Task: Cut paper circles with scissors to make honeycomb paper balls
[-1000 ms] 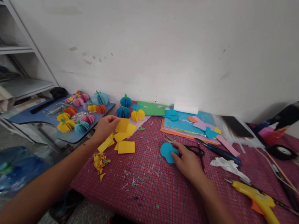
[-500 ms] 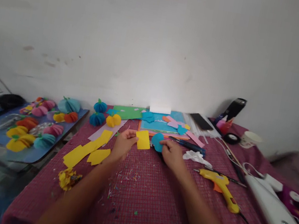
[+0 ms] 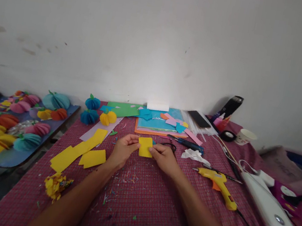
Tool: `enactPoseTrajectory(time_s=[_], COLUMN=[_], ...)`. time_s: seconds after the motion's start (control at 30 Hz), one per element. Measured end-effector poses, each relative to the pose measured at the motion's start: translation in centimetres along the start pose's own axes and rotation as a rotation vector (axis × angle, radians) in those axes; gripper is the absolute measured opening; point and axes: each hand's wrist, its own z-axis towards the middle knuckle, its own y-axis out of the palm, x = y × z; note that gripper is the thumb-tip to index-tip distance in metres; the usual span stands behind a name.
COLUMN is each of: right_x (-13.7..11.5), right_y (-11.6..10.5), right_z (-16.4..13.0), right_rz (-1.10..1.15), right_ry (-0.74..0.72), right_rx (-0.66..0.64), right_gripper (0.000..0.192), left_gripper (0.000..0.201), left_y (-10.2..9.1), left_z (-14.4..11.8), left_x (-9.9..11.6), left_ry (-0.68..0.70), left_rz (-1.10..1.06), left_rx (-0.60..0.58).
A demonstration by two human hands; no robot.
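Note:
My left hand [image 3: 122, 149] and my right hand [image 3: 164, 157] meet over the middle of the red checked tablecloth [image 3: 152, 203], both pinching one small yellow paper square [image 3: 145, 146] between them. A blue paper circle sits behind the square, almost wholly hidden, and my right hand holds it there. More yellow paper pieces [image 3: 80, 151] lie to the left of my left hand. Black-handled scissors [image 3: 172, 146] lie just beyond my right hand.
A yellow glue gun [image 3: 219, 183] lies to the right, its cord trailing toward me. Coloured paper sheets [image 3: 156, 123] and paper balls [image 3: 99, 113] sit at the back. A blue side tray [image 3: 11, 158] holds several paper balls. A cup [image 3: 244, 136], tape roll and flask stand far right.
My left hand carried a yellow square from the pile to the table's middle. My right hand brought the blue circle against it. The view swung right and downward.

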Motion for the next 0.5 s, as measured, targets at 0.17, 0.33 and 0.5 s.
enactPoseTrajectory(time_s=[0.17,0.33,0.5], right_x=[0.1,0.5,0.3], right_y=[0.0,0.3,0.5], right_z=[-0.2,-0.2,-0.2], right_rz=[0.207,0.308,0.221], right_ry=[0.141,0.205,0.176], right_rx=[-0.056,-0.031,0.048], right_gripper=[0.036,0.032,0.032], left_gripper=[0.032,0.035,0.041], left_y=[0.1,0.2,0.7], left_z=[-0.3,-0.5,-1.3], left_x=[0.3,0.3,0.9], left_ry=[-0.047,-0.093,-0.126], left_rz=[-0.149,-0.151,-0.074], left_rx=[-0.059,-0.108,-0.087])
